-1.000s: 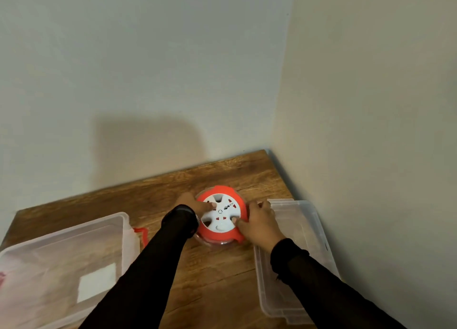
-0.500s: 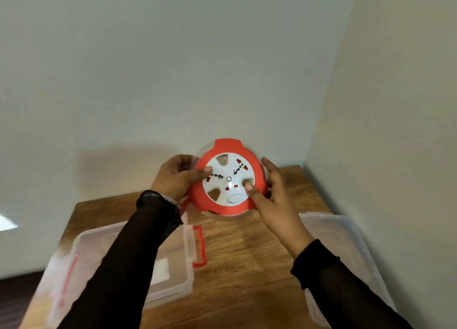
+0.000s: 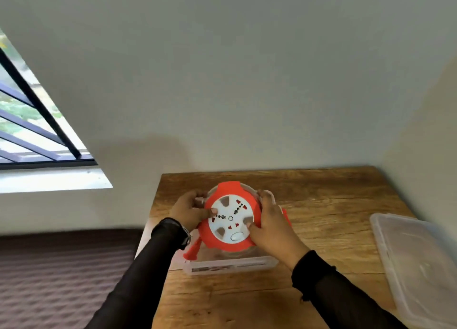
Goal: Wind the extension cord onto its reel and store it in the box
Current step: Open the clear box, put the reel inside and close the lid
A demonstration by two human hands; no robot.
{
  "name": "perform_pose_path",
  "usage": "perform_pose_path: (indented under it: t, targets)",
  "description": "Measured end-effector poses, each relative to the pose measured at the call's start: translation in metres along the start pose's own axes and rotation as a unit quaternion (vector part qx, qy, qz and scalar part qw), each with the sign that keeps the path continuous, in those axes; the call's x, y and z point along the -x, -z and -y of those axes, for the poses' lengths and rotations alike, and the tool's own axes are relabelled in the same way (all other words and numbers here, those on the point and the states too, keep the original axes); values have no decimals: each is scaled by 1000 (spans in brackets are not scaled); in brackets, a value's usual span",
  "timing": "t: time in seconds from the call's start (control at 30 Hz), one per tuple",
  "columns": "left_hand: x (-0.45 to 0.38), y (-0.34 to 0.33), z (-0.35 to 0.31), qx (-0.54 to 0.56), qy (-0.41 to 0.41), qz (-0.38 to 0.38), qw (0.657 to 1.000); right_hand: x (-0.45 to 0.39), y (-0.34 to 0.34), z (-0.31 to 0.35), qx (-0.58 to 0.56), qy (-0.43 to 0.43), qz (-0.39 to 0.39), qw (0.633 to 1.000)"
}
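Reel [image 3: 231, 218] sits between our two hands over the open box [image 3: 231, 265], white socket face up toward us, so we judge it is held level this way to go down flat inside the walls. Our left hand [image 3: 190, 211] wraps the reel's left rim with the thumb pressed on the face, and our right hand [image 3: 269, 221] clamps the opposite rim, which steadies it from both sides. The lid [image 3: 420, 262] lies well to the right of the box, out of the way; no loose cord shows.
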State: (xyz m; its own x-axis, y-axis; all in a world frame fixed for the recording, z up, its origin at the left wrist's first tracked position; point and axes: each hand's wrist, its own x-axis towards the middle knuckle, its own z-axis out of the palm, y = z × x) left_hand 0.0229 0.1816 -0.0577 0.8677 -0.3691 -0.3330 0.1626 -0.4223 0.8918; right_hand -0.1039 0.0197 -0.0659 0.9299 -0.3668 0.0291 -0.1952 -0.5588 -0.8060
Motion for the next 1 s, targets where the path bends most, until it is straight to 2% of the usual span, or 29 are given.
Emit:
perform_pose_path:
  t: [0.13,0.27,0.33,0.4,0.47,0.6,0.73,0.83,1.0]
  targets:
    - [-6,-3,11,-69,10,22,997,-2,-17,0,76,-81,56,992]
    - [-11,-10,10,-187,-15,4,982,-2,-27,2,136,-131,63,980]
    - [-12,-13,5,-287,-34,-9,957,-2,-28,4,162,-142,70,974]
    - [-10,-15,-2,-393,-65,-20,917,-1,-27,7,190,-151,76,967]
    - [-6,-20,-11,-455,-99,-23,885,3,-22,10,227,-136,68,962]
    - [5,-49,-33,-459,-189,-30,868,14,1,14,217,-77,-13,973]
    - [22,-110,-56,-423,-296,26,856,27,42,-5,219,-67,-133,964]
    - [37,-167,-65,-420,-365,94,826,44,82,-45,256,-146,-177,939]
    - [58,-253,-64,-462,-403,207,762,93,122,-117,319,-296,-183,882]
